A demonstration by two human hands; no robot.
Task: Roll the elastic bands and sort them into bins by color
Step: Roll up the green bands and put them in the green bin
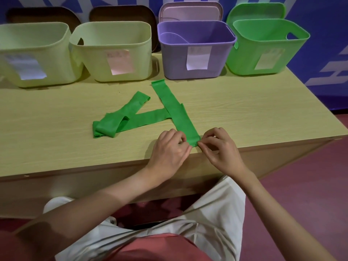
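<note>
Wood-grain table (pixel 56 129) fills most of the view, with a person seated at its near edge and looking down at their own hands. Along the far side stand four open bins in a row: two pale yellow-green bins (pixel 33 53) (pixel 113 51) on the left, then a purple bin (pixel 195 49), then a bright green bin (pixel 263 48) at the far right. Each carries a paper label on its front, too blurred to read. What can be seen of the bin interiors shows no rolled band, though the lower parts are hidden by the front walls. On the table between the bins and the person lies a long green elastic band (pixel 175 112) — it looks like one band, though it could be two crossing — its far end near the purple bin, one stretch running straight toward the person, the rest folded loosely off to the left. The left hand (pixel 169 147) and the right hand (pixel 220 147) sit close together at the near end of that strip, by the table edge, each pinching a corner with curled fingers. That end appears just turned over, so the rolling looks barely begun — nearly the whole length still lies flat. Judging by this, the roll has yet to be made and then dropped into the matching green bin; no other bands are in sight on the table.
</note>
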